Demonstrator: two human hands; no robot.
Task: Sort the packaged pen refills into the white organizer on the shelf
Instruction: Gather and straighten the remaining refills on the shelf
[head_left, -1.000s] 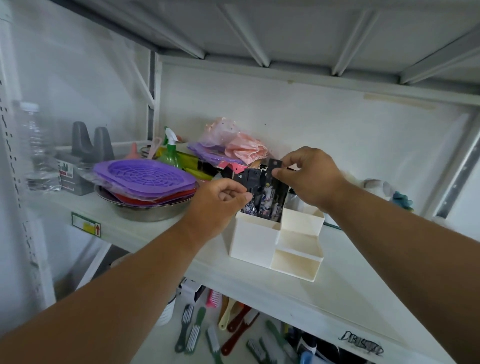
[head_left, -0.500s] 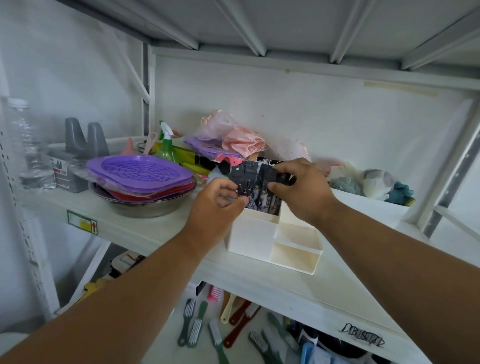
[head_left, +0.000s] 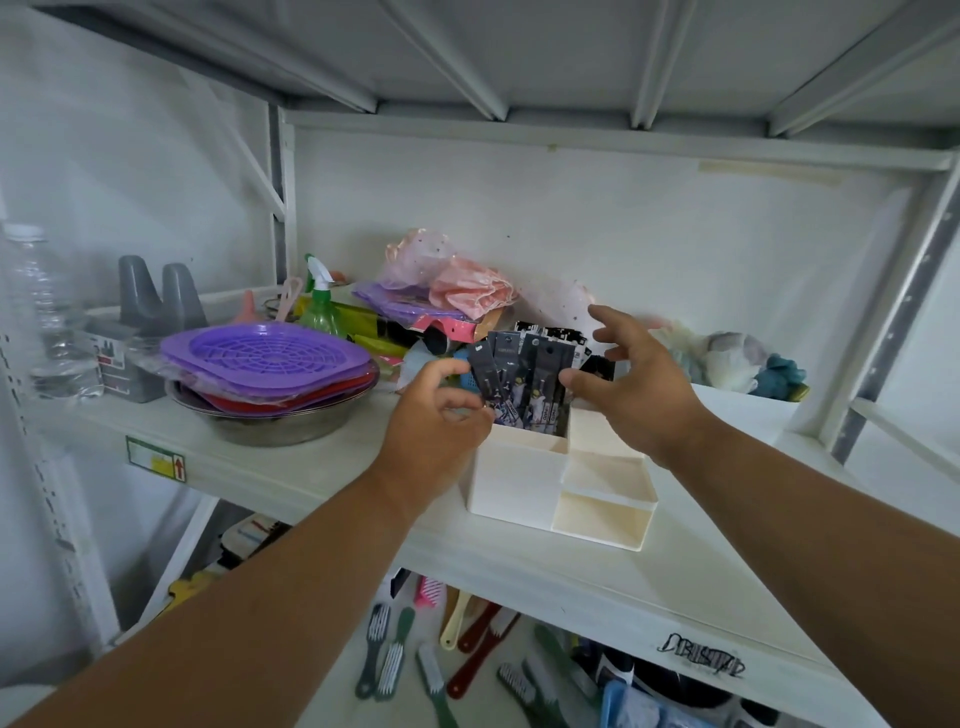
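White shelf (head_left: 322, 488): refill packs (head_left: 524, 379) upright in organizer (head_left: 519, 480) tall compartment. Left hand (head_left: 436, 415) grip loosely curled beside packs; right hand (head_left: 631, 387) grip spread. Advice: square packs gently, avoid tipping organizer.

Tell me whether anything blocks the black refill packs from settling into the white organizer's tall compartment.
Nothing visible does. The black packaged pen refills already stand upright in the white plastic organizer, in its tall left compartment. The left hand and right hand flank them, fingers spread.

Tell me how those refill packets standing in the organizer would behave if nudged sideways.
The refill packets look thin, light, probably floppy. They already fan out above the white organizer, so they would likely lean or splay further rather than slide.
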